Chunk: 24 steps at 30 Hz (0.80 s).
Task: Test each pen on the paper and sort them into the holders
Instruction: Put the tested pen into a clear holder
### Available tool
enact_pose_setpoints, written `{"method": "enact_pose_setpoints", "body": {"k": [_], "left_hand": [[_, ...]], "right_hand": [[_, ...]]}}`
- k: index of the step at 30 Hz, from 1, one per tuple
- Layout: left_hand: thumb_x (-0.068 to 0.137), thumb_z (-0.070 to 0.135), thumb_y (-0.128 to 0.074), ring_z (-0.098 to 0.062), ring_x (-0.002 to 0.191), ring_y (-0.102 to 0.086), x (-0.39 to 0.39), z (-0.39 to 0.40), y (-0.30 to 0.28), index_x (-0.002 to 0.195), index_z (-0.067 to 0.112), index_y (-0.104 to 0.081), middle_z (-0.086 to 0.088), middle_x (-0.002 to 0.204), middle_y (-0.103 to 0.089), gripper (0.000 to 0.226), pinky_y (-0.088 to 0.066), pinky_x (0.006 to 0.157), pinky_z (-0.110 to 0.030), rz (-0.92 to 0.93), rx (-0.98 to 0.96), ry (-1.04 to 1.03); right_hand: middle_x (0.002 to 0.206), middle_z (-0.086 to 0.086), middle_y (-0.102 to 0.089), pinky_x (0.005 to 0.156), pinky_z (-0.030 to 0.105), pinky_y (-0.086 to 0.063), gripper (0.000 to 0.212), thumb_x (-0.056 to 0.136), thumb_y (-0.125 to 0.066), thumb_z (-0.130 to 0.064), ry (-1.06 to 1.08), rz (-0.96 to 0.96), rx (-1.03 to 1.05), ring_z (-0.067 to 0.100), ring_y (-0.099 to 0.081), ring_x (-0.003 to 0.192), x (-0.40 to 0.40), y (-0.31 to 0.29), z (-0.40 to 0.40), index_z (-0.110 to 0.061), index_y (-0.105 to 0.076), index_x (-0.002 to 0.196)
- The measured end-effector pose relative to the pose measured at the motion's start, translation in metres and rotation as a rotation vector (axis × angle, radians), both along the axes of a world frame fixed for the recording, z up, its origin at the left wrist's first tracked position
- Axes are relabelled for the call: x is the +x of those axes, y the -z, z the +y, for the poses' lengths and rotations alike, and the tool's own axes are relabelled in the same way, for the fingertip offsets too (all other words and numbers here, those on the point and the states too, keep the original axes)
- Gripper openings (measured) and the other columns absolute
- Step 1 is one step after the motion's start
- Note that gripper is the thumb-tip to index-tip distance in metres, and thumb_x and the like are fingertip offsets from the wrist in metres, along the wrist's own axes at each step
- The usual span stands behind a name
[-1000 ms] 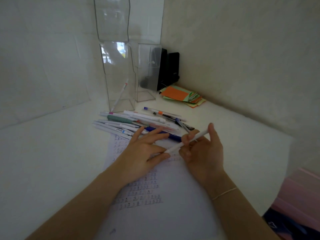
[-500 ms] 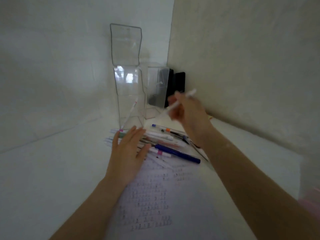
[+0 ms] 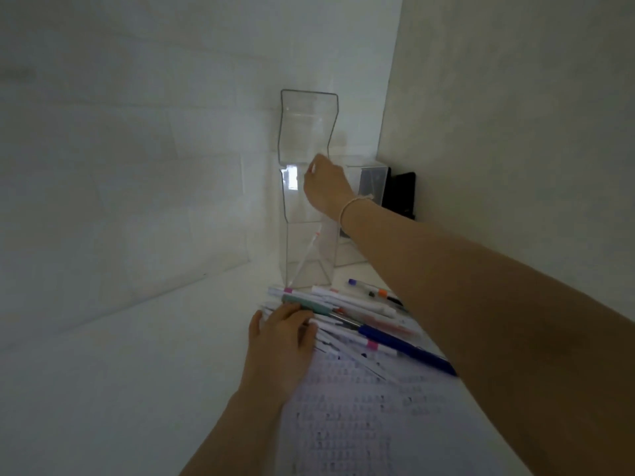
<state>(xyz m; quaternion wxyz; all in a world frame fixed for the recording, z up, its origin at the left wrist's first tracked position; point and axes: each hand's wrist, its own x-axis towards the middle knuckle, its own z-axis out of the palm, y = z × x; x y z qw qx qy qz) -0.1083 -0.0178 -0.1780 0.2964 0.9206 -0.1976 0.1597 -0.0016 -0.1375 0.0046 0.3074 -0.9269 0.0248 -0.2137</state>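
My right hand (image 3: 323, 187) reaches up to the mouth of the tall clear holder (image 3: 305, 132), fingers bunched in a pinch. Only a small pale, reddish end of the white pen (image 3: 311, 170) shows at the fingertips. One white pen with a red end (image 3: 307, 255) leans inside that holder. A shorter clear holder (image 3: 372, 180) stands just to its right. My left hand (image 3: 285, 334) rests flat on the near end of a pile of several pens (image 3: 347, 304), among them a dark blue pen (image 3: 409, 348). The scribbled paper (image 3: 360, 407) lies in front of the pile.
A black box-like object (image 3: 403, 194) stands in the corner behind the short holder. Walls close in at the back and right. The white desk surface (image 3: 137, 355) stretches out to the left of the paper.
My right hand lifted the white pen off the paper and carried it up and left to the tall holder's opening. My left hand slid forward from the paper onto the pens.
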Motion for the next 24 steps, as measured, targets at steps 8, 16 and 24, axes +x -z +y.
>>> {"method": "enact_pose_setpoints", "body": {"k": [8,16,24], "left_hand": [[0.093,0.035,-0.050,-0.005,0.111,-0.053,0.001,0.002,-0.001,0.110,0.033,-0.064,0.017,0.125,-0.054,0.022,-0.012,0.114,-0.041,-0.007,-0.064,0.032],[0.094,0.021,-0.052,0.013,0.088,-0.052,-0.005,-0.001,-0.015,0.092,0.032,-0.058,0.020,0.089,-0.060,0.013,-0.022,0.110,-0.045,-0.028,-0.379,0.128],[0.092,0.019,-0.054,-0.004,0.083,-0.062,-0.025,-0.004,-0.035,0.094,0.037,-0.058,0.014,0.087,-0.067,0.018,-0.050,0.076,-0.022,-0.044,-0.728,0.194]], "right_hand": [[0.129,0.010,-0.050,0.108,0.037,-0.028,0.037,0.088,-0.043,-0.010,-0.018,0.258,-0.363,0.027,-0.047,0.119,-0.004,0.018,0.002,-0.010,-0.049,0.125],[0.084,0.008,-0.056,0.071,0.035,-0.048,0.012,0.086,-0.046,-0.002,-0.024,-0.296,-0.095,0.022,-0.054,0.078,-0.091,0.043,-0.024,-0.009,-0.054,0.079],[0.088,0.009,-0.065,0.073,0.033,-0.046,0.023,0.089,-0.057,-0.029,-0.138,0.240,-0.335,0.023,-0.058,0.087,-0.164,0.096,-0.029,-0.010,-0.068,0.093]]}}
